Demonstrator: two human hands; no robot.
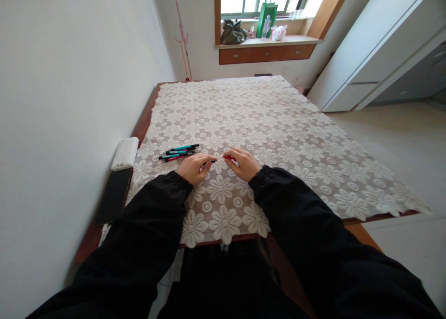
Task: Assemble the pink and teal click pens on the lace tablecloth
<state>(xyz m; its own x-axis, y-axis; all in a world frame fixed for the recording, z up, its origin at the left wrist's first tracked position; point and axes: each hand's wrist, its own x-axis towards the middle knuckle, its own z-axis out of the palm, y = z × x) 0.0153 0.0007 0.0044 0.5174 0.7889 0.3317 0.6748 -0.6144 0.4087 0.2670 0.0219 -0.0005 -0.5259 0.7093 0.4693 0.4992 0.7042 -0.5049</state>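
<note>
My left hand [195,168] is closed, thumb against fingers, around a slim black pen part [211,161] whose end pokes out to the right. Facing it across a small gap, my right hand [243,164] pinches a red pen part [229,157]. Most of both parts is hidden by my fingers. Just beyond my left hand, several teal, black and red pens [179,151] lie in a loose pile on the lace tablecloth [251,124].
At the table's left edge, by the wall, are a white box-shaped device [125,153] and a flat black object [113,196]. Beyond the far end, a windowsill holds a green bag [267,19], a bottle [265,29] and a dark bag [233,32]. A white cabinet [369,40] stands at right.
</note>
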